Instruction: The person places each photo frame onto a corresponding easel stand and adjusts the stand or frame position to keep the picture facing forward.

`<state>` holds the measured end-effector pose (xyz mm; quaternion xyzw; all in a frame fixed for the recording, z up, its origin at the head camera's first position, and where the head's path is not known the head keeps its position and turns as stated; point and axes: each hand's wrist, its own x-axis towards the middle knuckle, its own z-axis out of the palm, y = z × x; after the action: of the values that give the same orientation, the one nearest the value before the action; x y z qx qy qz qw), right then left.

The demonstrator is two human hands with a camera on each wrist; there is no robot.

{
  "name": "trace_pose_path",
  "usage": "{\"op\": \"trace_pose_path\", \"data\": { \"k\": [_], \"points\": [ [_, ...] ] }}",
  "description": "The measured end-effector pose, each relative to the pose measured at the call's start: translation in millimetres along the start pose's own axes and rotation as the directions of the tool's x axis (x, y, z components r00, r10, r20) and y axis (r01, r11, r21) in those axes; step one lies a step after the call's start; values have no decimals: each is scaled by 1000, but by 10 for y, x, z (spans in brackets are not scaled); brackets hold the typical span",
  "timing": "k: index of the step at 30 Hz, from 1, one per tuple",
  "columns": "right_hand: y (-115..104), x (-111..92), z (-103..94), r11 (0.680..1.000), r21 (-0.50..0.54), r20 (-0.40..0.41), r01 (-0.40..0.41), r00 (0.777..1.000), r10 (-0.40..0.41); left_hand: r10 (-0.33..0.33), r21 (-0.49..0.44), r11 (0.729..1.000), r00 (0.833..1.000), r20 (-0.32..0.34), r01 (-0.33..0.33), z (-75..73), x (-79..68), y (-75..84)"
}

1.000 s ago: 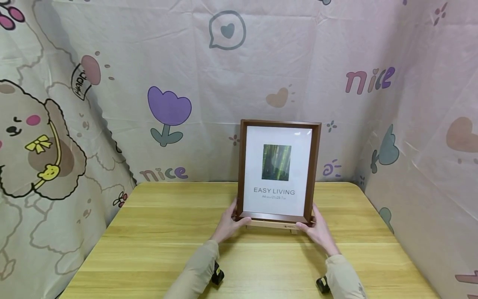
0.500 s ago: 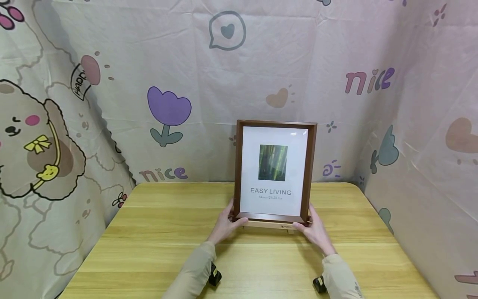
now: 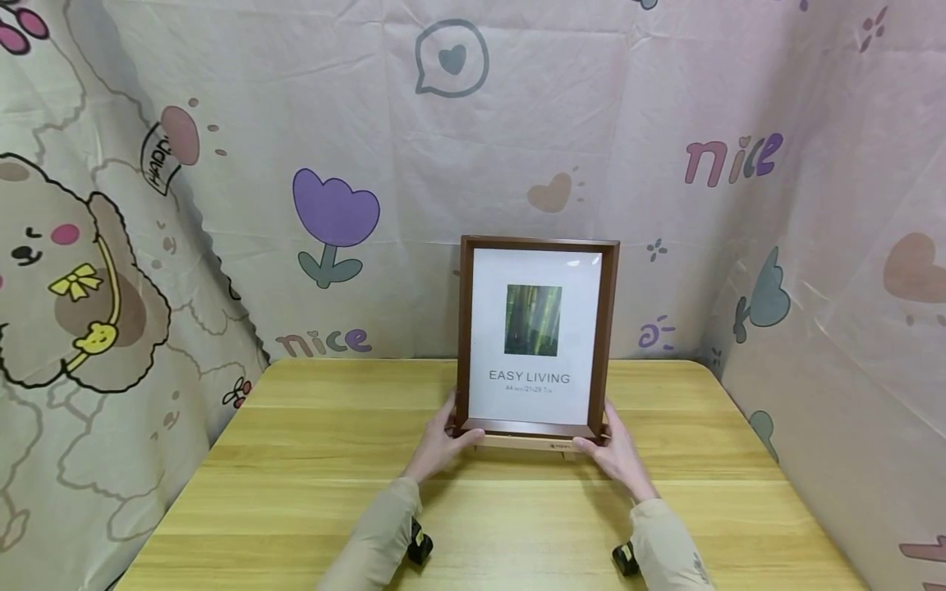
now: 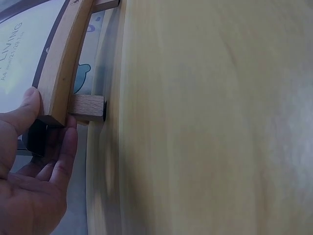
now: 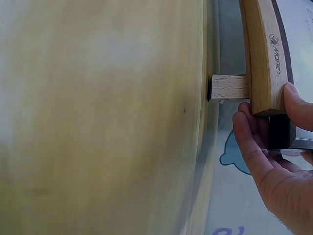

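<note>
A brown picture frame (image 3: 534,336) with a white "EASY LIVING" insert and a small bamboo picture stands nearly upright on the pale wooden ledge (image 3: 525,442) of a small stand. My left hand (image 3: 436,445) grips the lower left corner, thumb on the front and fingers behind. At the lower right corner my right hand (image 3: 619,456) holds frame and ledge the same way. In the left wrist view a short wooden foot (image 4: 88,106) juts from below the ledge; the right wrist view has another foot (image 5: 229,88). The rest of the stand is hidden behind the frame.
The wooden table (image 3: 332,460) stretches around the stand on both sides and in front. Behind it hangs a printed cloth (image 3: 443,164), which also covers both sides. Small black devices (image 3: 419,543) are strapped at the wrists.
The frame and its stand have shifted a little to the left, with both hands moving along. The grip at each lower corner looks the same.
</note>
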<state>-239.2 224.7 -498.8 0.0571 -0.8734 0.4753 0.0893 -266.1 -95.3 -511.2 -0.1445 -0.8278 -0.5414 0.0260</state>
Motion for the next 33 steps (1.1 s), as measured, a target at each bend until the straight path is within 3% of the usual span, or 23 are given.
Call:
{"op": "trace_pose_path", "data": {
  "k": [17, 20, 29, 33],
  "points": [
    [-56, 43, 70, 999, -7, 24, -34, 999, 34, -21, 7, 1000, 1000, -9, 22, -80, -21, -26],
    [-57, 52, 83, 1000, -8, 25, -17, 1000, 18, -43, 0, 999, 999, -8, 43, -95, -23, -35],
    [-58, 51, 142, 998, -7, -19, 56, 998, -56, -20, 17, 1000, 1000, -24, 20, -127, -21, -70],
    [-78, 53, 156, 999, 4, -16, 54, 998, -54, -24, 34, 999, 999, -32, 25, -136, -28, -90]
  ]
}}
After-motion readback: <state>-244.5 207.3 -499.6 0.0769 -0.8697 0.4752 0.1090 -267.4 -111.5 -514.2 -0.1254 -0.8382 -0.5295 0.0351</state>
